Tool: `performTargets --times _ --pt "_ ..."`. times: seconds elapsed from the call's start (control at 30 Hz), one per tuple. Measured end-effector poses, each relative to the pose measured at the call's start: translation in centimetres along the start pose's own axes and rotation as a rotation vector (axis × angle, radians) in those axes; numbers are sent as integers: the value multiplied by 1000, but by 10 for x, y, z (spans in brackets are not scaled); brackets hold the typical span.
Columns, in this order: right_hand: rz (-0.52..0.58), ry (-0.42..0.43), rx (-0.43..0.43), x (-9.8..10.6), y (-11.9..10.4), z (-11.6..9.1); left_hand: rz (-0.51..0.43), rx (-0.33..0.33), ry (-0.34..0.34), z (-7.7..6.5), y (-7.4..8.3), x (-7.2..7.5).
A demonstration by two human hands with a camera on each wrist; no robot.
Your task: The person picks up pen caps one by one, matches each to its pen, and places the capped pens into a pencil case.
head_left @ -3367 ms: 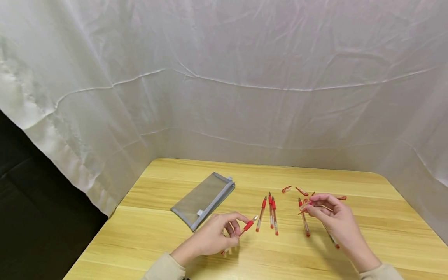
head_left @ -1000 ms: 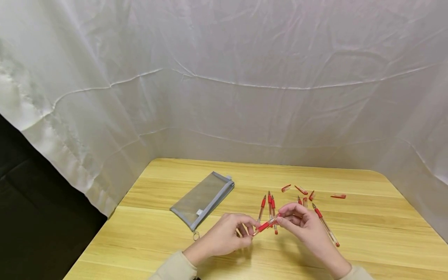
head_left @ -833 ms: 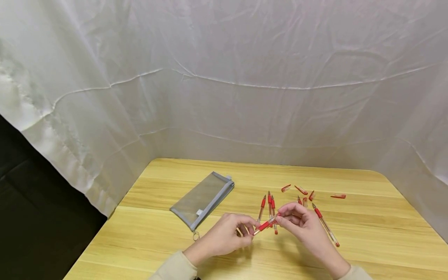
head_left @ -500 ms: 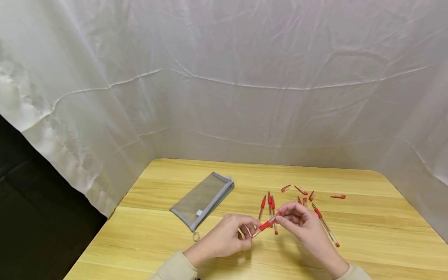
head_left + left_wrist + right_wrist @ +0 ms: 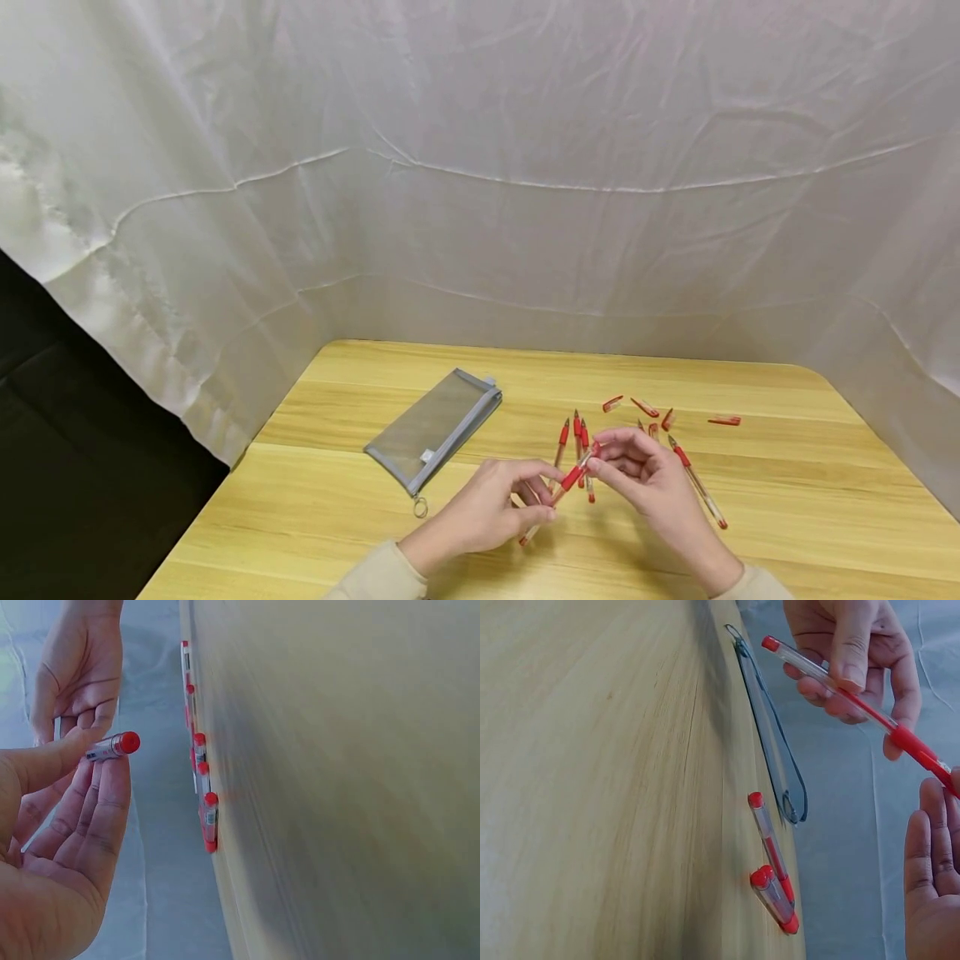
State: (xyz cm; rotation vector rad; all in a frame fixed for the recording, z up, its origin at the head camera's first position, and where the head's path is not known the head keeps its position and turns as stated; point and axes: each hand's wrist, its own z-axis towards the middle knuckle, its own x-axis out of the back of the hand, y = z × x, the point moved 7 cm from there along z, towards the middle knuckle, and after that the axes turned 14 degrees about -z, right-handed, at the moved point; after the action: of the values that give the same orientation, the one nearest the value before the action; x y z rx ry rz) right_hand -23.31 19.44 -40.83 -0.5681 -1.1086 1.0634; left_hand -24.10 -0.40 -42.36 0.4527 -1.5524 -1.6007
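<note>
"Head view first: what is the left hand (image 5: 498, 504) holding?"

"A red pen (image 5: 572, 477), pinched between thumb and fingers above the wooden table (image 5: 300, 533). It slants, its tip end raised toward the right hand (image 5: 645, 483). From the right wrist, you can see the left thumb pressing the clear barrel, fingers curled behind it."

"And the right hand?"

"Thumb and forefinger are drawn close together on a red cap (image 5: 596, 450) at the pen's tip end. Whether the cap is fully seated, I can't tell."

"What lies around them?"

"Three uncapped pens (image 5: 564, 435) just beyond the held one, close together, tips pointing away from the person. A fourth uncapped pen (image 5: 699, 485) lies beside the right hand, and another pen (image 5: 641, 425) is mostly hidden behind that hand."

"Any other caps?"

"Five loose caps (image 5: 645, 407), scattered beyond the right hand, one of them well over to the right."

"And on the left?"

"A grey zipped pouch (image 5: 431, 429) lies flat near the left hand. Pale curtains (image 5: 525, 225) hang behind the table."
</note>
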Motion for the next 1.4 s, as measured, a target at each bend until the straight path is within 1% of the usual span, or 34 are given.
performTargets --times 0.37,0.67,0.83,1.07,1.23,1.4 --pt "-13 19 59 1 -6 6 -68 -4 81 4 4 -1" --pt "11 -8 53 0 -6 10 -105 23 146 5 4 2" --pt "16 -33 75 -1 -8 12 -110 31 146 5 5 3" --pt "14 -48 100 -3 -8 11 -114 31 126 5 3 3" --pt "8 -51 82 -3 -2 9 -107 28 106 6 2 2" --pt "-39 -66 51 0 1 7 -88 33 97 7 0 2"
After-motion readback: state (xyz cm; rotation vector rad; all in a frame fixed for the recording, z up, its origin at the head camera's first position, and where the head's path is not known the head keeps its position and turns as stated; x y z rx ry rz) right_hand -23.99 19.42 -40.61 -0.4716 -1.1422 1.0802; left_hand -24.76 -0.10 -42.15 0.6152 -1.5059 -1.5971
